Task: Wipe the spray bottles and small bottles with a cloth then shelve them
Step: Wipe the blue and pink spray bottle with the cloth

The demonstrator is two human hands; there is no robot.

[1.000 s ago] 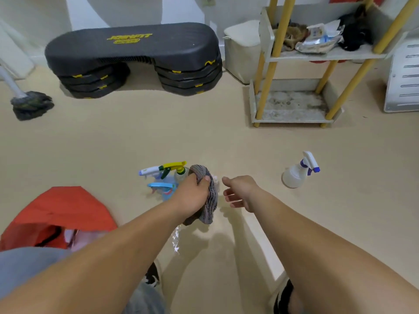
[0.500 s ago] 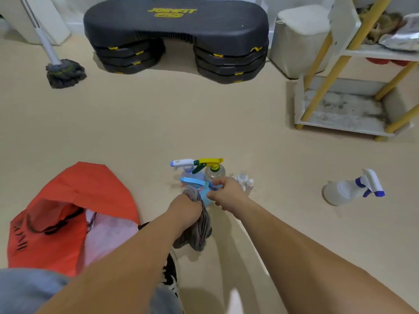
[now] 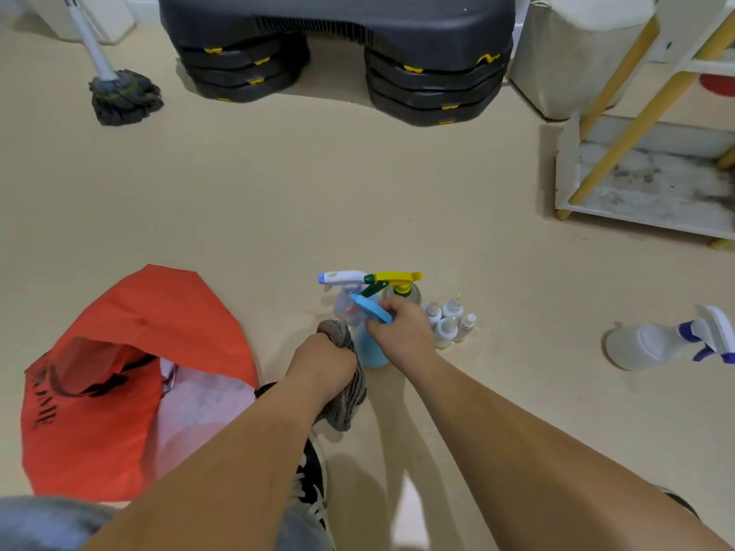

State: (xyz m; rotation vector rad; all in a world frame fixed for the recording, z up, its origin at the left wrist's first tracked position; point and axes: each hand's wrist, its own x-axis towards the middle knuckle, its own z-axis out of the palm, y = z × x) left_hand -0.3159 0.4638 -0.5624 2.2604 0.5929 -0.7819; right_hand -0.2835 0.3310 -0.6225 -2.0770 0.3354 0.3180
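My right hand [image 3: 399, 332] grips the neck of a light blue spray bottle [image 3: 370, 346] with a blue trigger, standing on the floor. My left hand [image 3: 322, 367] holds a grey cloth [image 3: 346, 399] bunched beside that bottle. Behind stand a clear spray bottle with a white and blue head [image 3: 342, 286] and one with a yellow and green head [image 3: 397, 282]. Several small white bottles [image 3: 449, 320] cluster to the right of my right hand. A white spray bottle with a purple trigger [image 3: 660, 344] lies on its side at the far right.
A white shelf unit with yellow legs [image 3: 644, 180] stands at the back right. An orange bag [image 3: 119, 375] lies open at the left. A black step platform [image 3: 338, 45] and a mop head [image 3: 123, 95] are at the back. My shoe [image 3: 310, 483] is below the cloth.
My right hand has reached forward and closed on the blue spray bottle's neck. My left hand with the cloth has dropped lower beside it. The camera has tilted down and moved closer.
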